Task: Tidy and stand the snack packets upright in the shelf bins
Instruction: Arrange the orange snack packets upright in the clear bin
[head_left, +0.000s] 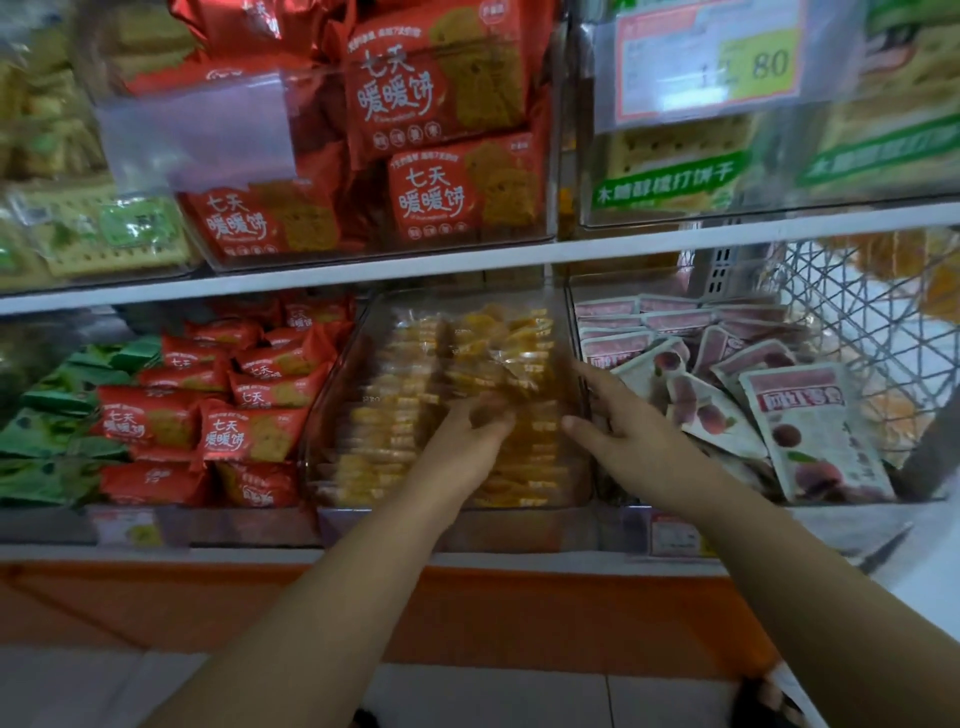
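Shelf boards: 2. Upper clear bins: 3 in view. Lower row has 4 packet kinds: green packets, red packets, yellow packets, plum packets. Wire basket: 1. Big price tag: 1. Grips: 2, left grip and right grip.

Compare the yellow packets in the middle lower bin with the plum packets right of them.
The yellow packets are clear-wrapped and packed in tight rows; the plum packets are opaque white, the front ones leaning loose. The left hand is among the yellow packets, not the plum packets. Both sit in clear lower-shelf bins.
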